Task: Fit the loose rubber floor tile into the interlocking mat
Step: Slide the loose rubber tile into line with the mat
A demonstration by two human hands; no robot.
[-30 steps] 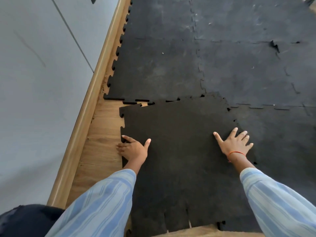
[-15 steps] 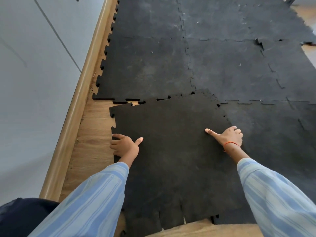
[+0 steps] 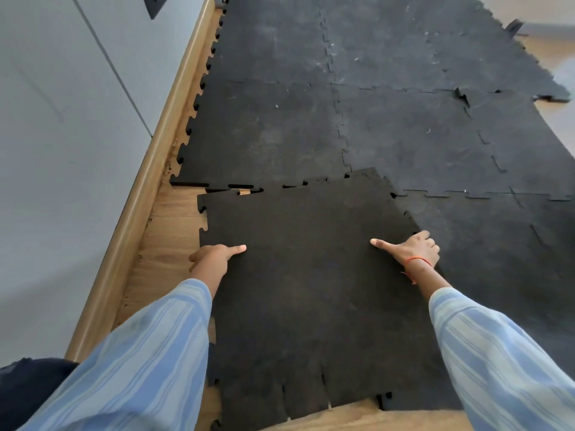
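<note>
Hands grip our loose tile (image 3: 305, 275) at nine and three, left hand (image 3: 214, 256) and right hand (image 3: 410, 248) curled round its edges; skewed over the mat (image 3: 280, 129), its tabs could buckle.

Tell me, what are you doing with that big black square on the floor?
A person is fitting a loose rubber tile into a black puzzle-edged floor mat. The left hand grips the tile's left edge and the right hand its right edge. The tile sits crooked, its far right corner overlapping the mat, with bare wooden floor showing on the left. It is not locked in yet.
</note>
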